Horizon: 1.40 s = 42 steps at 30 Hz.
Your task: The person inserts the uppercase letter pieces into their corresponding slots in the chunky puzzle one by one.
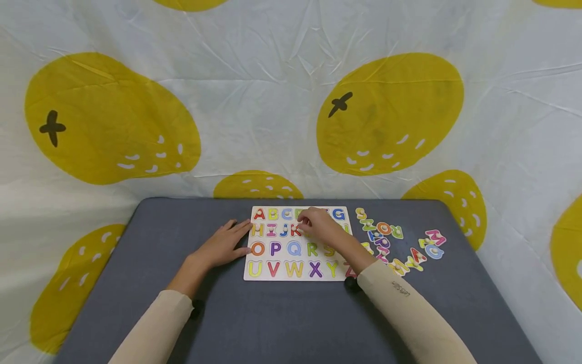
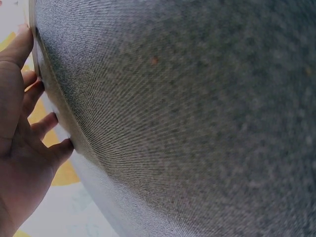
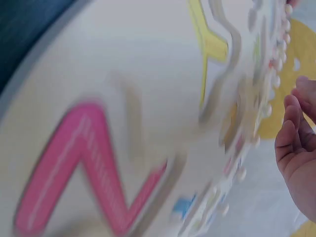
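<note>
Head view shows me the right hand with fingers curled beside the K, though I cannot tell whether they pinch a piece, while the left hand lies with fingers extended at the board's left edge. Loose letters sit right of the board on the table; I'd brace that left edge and lower any piece level, squarely over its matching outline.

Beneath right hand: white board, multicoloured letters; around left hand: dark grey tabletop; beyond both: white backdrop, yellow-patterned.
</note>
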Each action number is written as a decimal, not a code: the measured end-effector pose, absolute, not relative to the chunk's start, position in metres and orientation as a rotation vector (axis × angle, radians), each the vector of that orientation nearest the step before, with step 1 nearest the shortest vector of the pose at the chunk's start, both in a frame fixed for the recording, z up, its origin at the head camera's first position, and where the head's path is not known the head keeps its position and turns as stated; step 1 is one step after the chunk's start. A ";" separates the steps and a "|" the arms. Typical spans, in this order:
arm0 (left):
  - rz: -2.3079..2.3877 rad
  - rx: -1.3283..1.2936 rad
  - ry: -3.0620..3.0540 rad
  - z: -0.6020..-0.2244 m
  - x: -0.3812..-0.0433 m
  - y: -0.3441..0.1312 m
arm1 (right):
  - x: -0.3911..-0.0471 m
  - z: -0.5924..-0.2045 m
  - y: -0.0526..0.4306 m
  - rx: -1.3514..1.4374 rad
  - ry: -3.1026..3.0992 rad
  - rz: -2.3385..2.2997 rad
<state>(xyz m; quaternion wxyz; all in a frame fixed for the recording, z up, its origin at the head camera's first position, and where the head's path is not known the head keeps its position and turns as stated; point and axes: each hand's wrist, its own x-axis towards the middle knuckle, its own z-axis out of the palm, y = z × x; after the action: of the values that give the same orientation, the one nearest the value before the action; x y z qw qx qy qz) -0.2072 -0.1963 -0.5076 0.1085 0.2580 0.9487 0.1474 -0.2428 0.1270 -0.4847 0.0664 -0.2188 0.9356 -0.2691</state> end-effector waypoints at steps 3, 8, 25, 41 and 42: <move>0.430 0.764 2.792 -0.508 -0.207 -0.197 | -0.241 -0.479 0.140 -0.652 2.833 -0.817; 0.426 0.758 2.789 -0.508 -0.207 -0.197 | -0.237 -0.472 0.164 -0.607 2.857 -0.840; 0.449 0.743 2.776 -0.503 -0.206 -0.196 | -0.221 -0.461 0.261 -0.570 2.994 -0.844; 0.436 0.747 2.773 -0.505 -0.207 -0.196 | -0.194 -0.451 0.359 -0.364 3.005 -0.719; 0.434 0.744 2.773 -0.505 -0.207 -0.197 | -0.193 -0.451 0.365 -0.355 3.013 -0.708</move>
<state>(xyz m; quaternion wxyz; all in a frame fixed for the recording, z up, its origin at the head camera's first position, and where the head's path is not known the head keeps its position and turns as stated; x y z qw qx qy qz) -0.2073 -0.1967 -0.5050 0.1186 0.2543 0.9483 0.1484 -0.1927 0.3653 -0.4513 0.0133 -0.1138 0.9671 -0.2273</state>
